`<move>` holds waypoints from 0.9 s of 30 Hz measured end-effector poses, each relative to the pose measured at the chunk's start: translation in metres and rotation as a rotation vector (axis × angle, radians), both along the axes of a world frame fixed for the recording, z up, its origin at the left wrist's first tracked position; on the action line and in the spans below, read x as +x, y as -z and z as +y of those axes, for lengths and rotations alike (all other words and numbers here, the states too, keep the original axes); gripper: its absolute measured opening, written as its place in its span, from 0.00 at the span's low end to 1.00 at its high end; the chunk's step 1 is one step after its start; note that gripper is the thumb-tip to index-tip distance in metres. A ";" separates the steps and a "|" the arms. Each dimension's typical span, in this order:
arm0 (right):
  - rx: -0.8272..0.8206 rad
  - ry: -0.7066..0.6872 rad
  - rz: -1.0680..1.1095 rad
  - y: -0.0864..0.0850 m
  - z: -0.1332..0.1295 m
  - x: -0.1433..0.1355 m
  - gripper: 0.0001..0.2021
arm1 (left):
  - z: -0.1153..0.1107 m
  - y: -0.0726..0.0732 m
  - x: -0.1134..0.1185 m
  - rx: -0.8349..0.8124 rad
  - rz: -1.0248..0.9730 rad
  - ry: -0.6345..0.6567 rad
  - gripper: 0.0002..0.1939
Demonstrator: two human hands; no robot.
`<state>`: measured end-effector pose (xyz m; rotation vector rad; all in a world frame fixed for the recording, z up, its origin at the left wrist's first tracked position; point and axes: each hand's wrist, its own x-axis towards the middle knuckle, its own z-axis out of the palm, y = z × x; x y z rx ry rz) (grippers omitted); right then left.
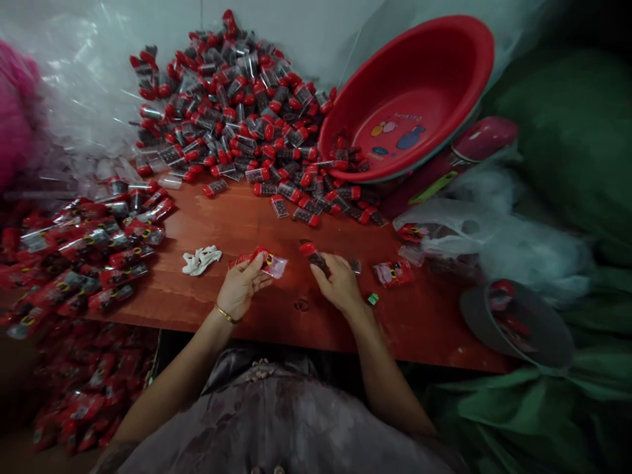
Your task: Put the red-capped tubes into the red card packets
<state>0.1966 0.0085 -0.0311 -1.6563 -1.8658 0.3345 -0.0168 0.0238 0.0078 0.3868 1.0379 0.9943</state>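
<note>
Between the thumb and fingers of my left hand (239,286) is a small red printed plastic packet (274,264), its clear end pointing right. My right hand (340,283) grips a small clear tube with a red cap (311,253) and dark contents, the cap tilted up and left. The packet and the tube are apart, both just above the red-brown table (276,306). Left of my left hand lies a crumpled white bundle (201,260). To the right of my right hand are another red packet (393,272) and a tiny green piece (372,299).
A large heap of red-capped tubes (237,112) fills the back, against a tilted red basin (444,59). Filled red packets (99,250) are piled at left, with more below the table edge. A grey bin (476,319) and clear plastic bags (513,230) stand at right.
</note>
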 end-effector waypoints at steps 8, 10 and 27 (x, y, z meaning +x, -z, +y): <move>-0.288 -0.163 0.650 -0.049 -0.043 -0.015 0.07 | -0.002 0.002 0.001 0.155 0.126 -0.010 0.21; -0.356 -0.178 0.690 -0.050 -0.044 -0.019 0.07 | -0.004 0.002 0.003 0.217 0.144 0.024 0.20; -0.413 -0.140 0.832 -0.029 -0.037 -0.049 0.09 | -0.017 0.012 0.023 0.195 0.063 0.057 0.19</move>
